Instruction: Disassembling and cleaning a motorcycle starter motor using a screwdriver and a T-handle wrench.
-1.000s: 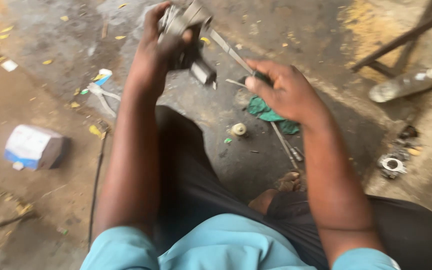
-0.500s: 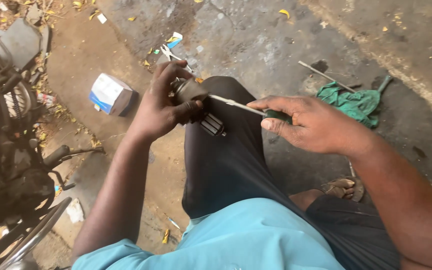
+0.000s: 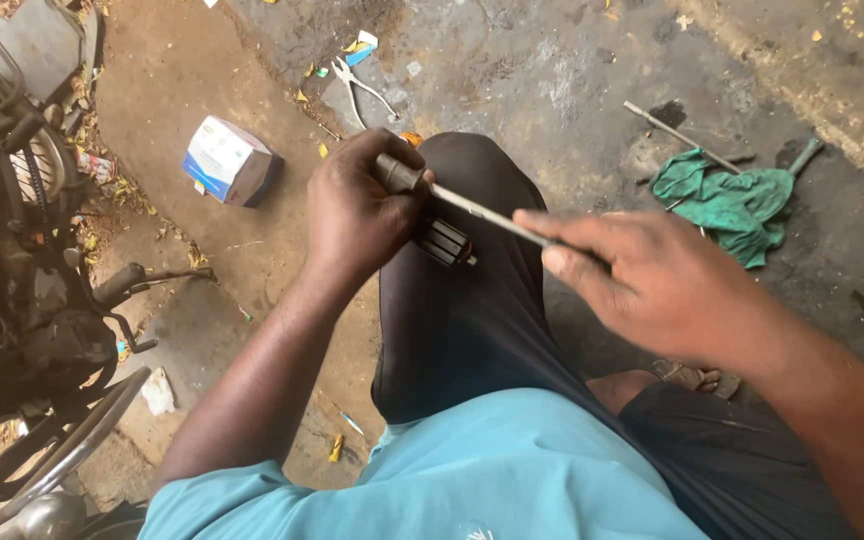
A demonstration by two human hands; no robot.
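Mid-frame, over the raised knee: left hand (image 3: pixel 357 215) clamped round a small dark metal part (image 3: pixel 430 225), right hand (image 3: pixel 652 285) gripping a thin screwdriver (image 3: pixel 497 214) set into it — prying or loosening apparently under way, steady alignment needed next.

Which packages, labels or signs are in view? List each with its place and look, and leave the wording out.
Small cardboard box: lies tilted on the dirt floor, up and left of the left hand; boxy, white faces with blue and a touch of orange print, dark open end.
Torn wrapper scrap: on the concrete near the pliers; small, flat, blue, white and yellow.
No signs or screens show.
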